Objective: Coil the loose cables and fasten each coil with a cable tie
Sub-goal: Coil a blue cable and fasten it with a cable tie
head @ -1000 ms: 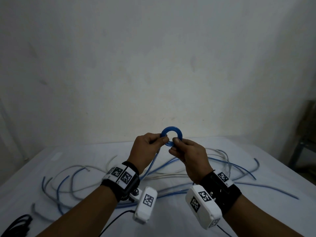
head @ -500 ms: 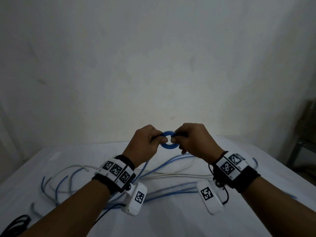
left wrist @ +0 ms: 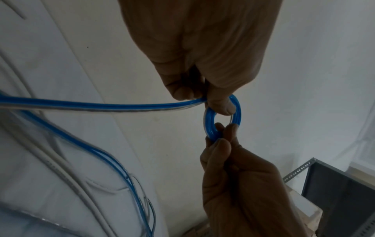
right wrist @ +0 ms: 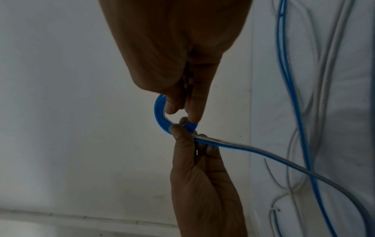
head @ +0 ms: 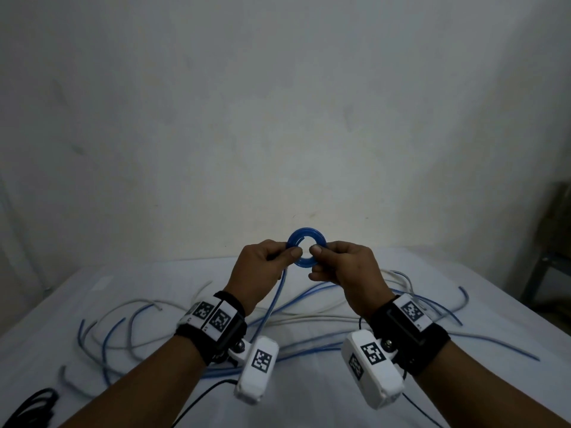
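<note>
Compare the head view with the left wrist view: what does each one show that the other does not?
Only the head view shows both wristbands, the wrist cameras, black cables at the near left, and loose cables spread over the table. Only the left wrist view shows the perforated metal angle of a grey frame. Both show the left hand and right hand pinching the small blue coil, its tail running down to the table.

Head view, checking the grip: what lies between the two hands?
Only the small blue coil; left hand and right hand pinch opposite sides.
</note>
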